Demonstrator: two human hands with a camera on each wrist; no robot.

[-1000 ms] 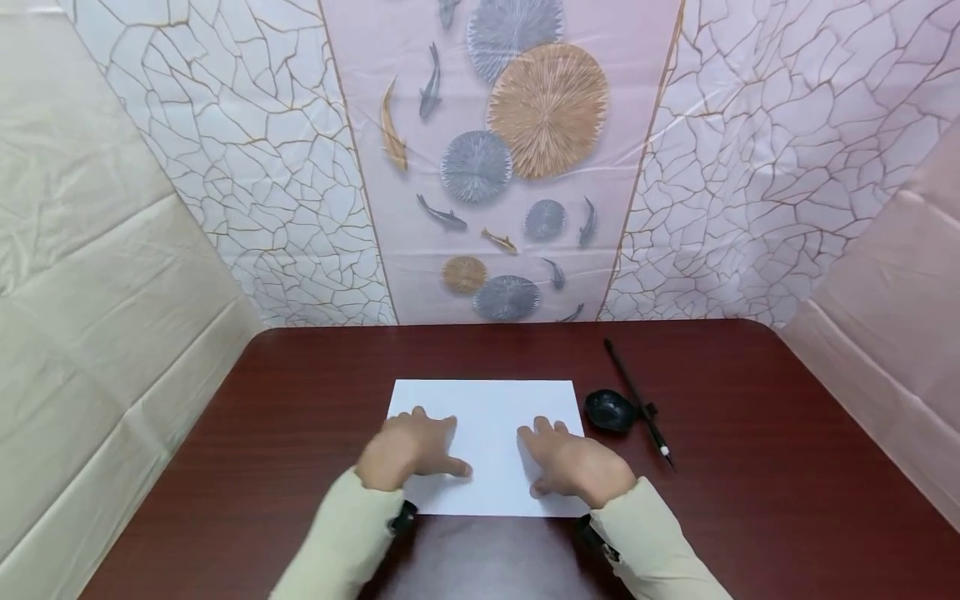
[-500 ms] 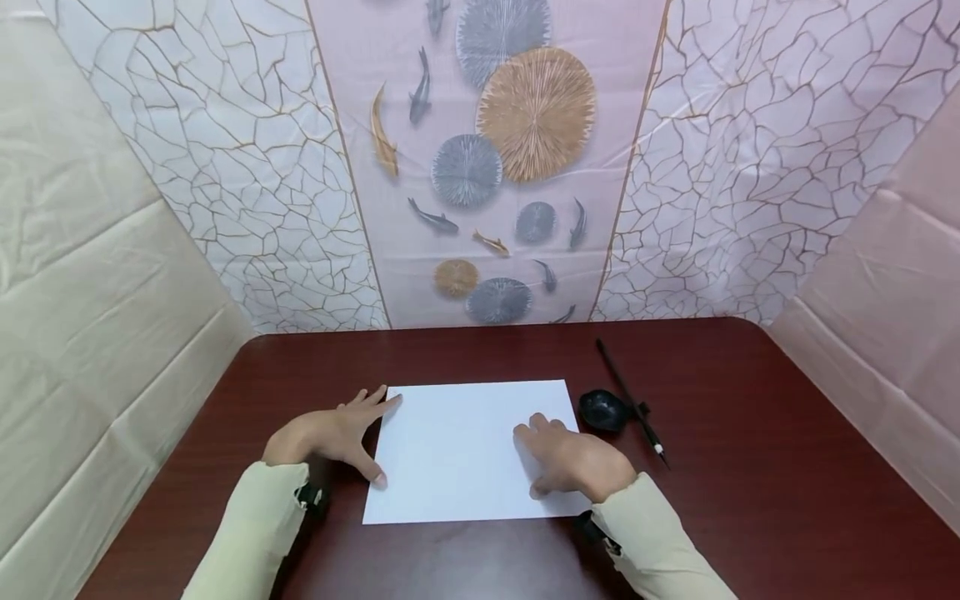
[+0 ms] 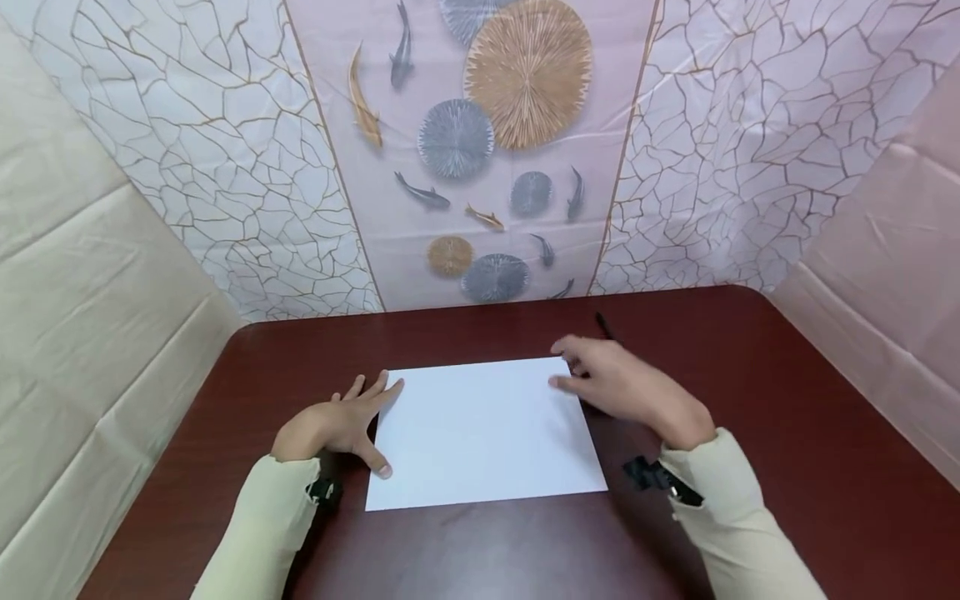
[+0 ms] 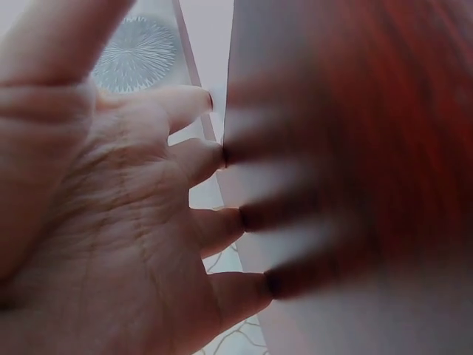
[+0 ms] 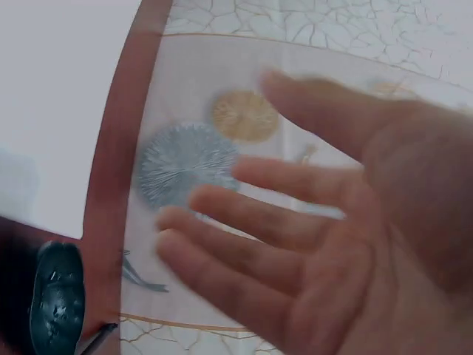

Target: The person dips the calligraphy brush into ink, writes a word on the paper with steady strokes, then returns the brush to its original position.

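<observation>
A white sheet of paper (image 3: 483, 442) lies flat on the dark red table (image 3: 465, 554). My left hand (image 3: 341, 425) rests at its left edge, fingers spread, with thumb and a fingertip on the sheet. Near the far right corner of the paper, my right hand (image 3: 630, 387) is in the air with loosely extended fingers, holding nothing. Beneath it in the head view, a brush (image 3: 603, 325) shows only its dark end. The right wrist view shows a small black ink dish (image 5: 58, 303) with part of the brush (image 5: 100, 339) beside it.
Behind the table hangs a patterned cloth (image 3: 495, 208) with fish and round motifs. Plain beige cloth walls stand on the left (image 3: 90, 333) and right (image 3: 892, 292). A black wrist device (image 3: 660, 479) sits on the right sleeve.
My left hand slid left from the paper's middle to its left edge. My right hand then lifted off the paper and moved away and to the right, covering the ink dish.
</observation>
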